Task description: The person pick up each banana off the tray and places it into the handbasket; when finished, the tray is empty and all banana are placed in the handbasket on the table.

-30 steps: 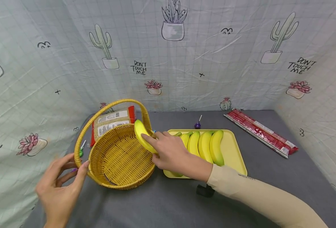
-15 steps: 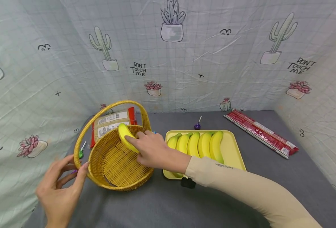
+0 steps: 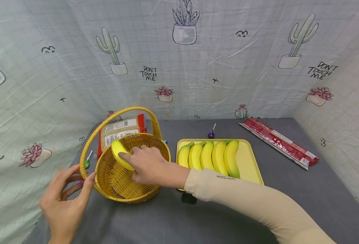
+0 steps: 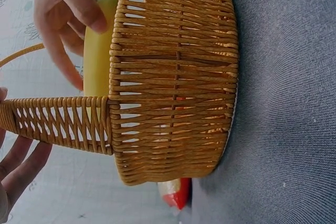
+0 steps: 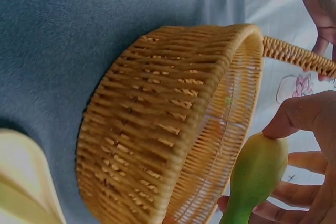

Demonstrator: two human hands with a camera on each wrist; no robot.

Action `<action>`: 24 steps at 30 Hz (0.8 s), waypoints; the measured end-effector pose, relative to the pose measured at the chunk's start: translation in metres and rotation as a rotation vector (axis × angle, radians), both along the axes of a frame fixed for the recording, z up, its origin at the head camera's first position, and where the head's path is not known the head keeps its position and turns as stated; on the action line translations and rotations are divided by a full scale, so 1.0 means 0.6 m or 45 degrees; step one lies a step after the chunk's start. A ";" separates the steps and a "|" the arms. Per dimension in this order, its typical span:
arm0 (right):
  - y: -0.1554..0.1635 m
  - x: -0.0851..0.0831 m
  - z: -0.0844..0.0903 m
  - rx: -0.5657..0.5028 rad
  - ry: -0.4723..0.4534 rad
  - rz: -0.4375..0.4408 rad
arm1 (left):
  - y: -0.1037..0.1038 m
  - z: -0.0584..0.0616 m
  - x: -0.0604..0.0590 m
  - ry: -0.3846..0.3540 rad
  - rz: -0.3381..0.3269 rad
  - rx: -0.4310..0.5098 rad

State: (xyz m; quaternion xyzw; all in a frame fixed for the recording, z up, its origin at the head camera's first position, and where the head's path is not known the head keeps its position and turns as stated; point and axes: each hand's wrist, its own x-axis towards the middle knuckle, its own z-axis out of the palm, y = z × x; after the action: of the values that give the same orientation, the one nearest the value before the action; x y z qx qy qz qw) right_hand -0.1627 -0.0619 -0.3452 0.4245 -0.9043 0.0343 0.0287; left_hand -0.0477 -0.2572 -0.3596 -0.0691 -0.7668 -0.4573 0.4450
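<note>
A red packet [image 3: 278,143], a purple lollipop [image 3: 211,135], a green lollipop [image 3: 87,164] and a red-edged bag [image 3: 121,128] rest on grey cloth [image 3: 167,223].

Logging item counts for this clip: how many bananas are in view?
6: one banana in the right hand, over the basket, and five bananas side by side on the yellow tray. More may be hidden where the sleeve covers the tray's near part.

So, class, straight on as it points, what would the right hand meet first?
Past its banana, the right hand would probably meet the basket's left wall, though with depth unclear, the handle might come first.
</note>
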 end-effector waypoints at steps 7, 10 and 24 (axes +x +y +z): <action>-0.025 0.007 -0.006 0.027 0.004 0.027 | 0.001 0.001 -0.001 0.022 -0.021 0.005; -0.033 0.009 -0.007 0.024 -0.006 0.039 | 0.000 0.000 -0.001 0.019 -0.018 0.009; -0.038 0.021 -0.017 0.071 -0.103 0.063 | 0.005 0.002 0.001 -0.003 0.009 0.017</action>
State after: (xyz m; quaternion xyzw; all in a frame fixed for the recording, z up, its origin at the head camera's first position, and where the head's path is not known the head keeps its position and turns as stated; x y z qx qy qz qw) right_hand -0.1499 -0.0846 -0.3552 0.4456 -0.8946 0.0268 -0.0207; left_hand -0.0472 -0.2544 -0.3587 -0.0629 -0.7646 -0.4610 0.4460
